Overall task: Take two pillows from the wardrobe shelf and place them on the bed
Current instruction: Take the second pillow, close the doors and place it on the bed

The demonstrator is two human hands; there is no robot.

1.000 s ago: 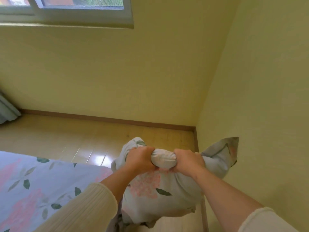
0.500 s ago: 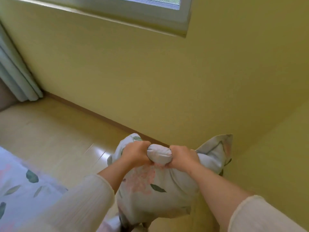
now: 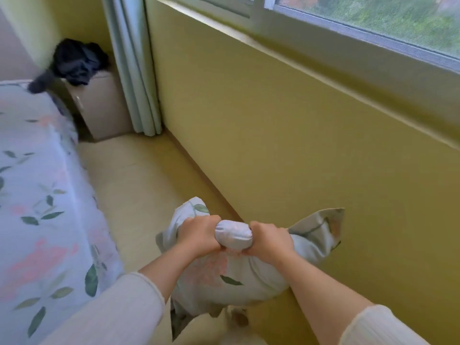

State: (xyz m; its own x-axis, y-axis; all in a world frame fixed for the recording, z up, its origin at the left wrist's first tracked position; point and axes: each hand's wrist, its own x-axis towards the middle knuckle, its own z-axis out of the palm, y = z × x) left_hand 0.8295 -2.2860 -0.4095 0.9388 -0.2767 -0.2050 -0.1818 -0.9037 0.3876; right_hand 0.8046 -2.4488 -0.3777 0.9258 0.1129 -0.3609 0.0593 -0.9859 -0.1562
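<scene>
Flanking the pillow (image 3: 234, 235): bed (image 3: 37, 220), wall (image 3: 298, 145).

Pillow (image 3: 234, 275): gripped by left hand (image 3: 199, 236) and right hand (image 3: 270, 244)
Bed (image 3: 37, 195): left of pillow

1. The pillow (image 3: 231, 277) is pale grey with pink flowers and green leaves.
2. The bed (image 3: 37, 220) cover bears the same floral print on white.
3. The wall (image 3: 273, 145) is yellow.
4. The curtain (image 3: 132, 66) is pale green.
</scene>
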